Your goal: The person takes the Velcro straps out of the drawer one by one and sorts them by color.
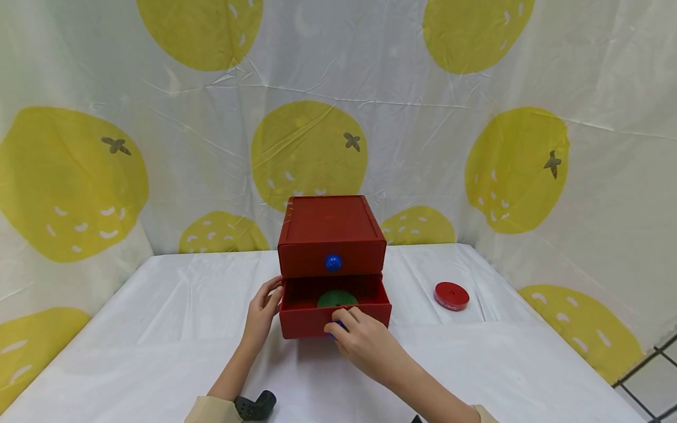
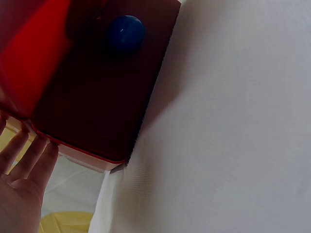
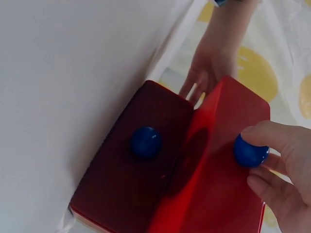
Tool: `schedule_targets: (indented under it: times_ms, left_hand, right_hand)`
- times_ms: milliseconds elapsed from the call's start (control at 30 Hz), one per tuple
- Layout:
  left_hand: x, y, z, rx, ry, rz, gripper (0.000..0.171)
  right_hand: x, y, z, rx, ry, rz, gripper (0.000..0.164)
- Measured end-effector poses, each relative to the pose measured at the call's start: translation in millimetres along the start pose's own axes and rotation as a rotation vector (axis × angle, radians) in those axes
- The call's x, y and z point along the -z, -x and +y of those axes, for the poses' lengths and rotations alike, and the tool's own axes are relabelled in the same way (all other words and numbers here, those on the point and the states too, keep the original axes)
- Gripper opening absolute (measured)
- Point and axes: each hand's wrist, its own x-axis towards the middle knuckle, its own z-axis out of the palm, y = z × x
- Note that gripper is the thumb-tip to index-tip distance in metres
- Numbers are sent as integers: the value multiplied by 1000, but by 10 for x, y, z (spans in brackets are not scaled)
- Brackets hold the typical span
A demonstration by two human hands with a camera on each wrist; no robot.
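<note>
A red two-drawer box point(image 1: 329, 218) stands mid-table, its lower drawer point(image 1: 301, 325) pulled part way out and its upper drawer closed. Inside the lower drawer lies a green disc-shaped thing point(image 1: 337, 298), its near side hidden by the drawer front. My right hand point(image 1: 370, 346) pinches the lower drawer's blue knob point(image 3: 250, 151) between thumb and fingers. On the box's left side, my left hand point(image 1: 262, 308) rests with fairly straight fingers; in the left wrist view its fingertips point(image 2: 50, 148) are right at the box's edge. A second blue knob point(image 1: 333, 262) sits on the upper drawer.
To the right of the box, a red flat roll point(image 1: 452, 296) with pale print lies on the white tablecloth point(image 1: 492, 358). Behind the table hangs a pale curtain point(image 1: 407, 147) with large yellow fruit prints. A dark device point(image 1: 256, 405) is worn on the left wrist.
</note>
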Motion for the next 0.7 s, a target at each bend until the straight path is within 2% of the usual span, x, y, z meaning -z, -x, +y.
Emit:
schedule_targets:
  times_ms: [433, 700]
  left_hand:
    - [-1, 10, 17, 10, -24, -3, 38]
    - [0, 5, 18, 2, -19, -5, 38]
  right_hand:
    - [52, 8, -31, -2, -8, -22, 34]
    - [114, -4, -52, 14, 17, -73, 35]
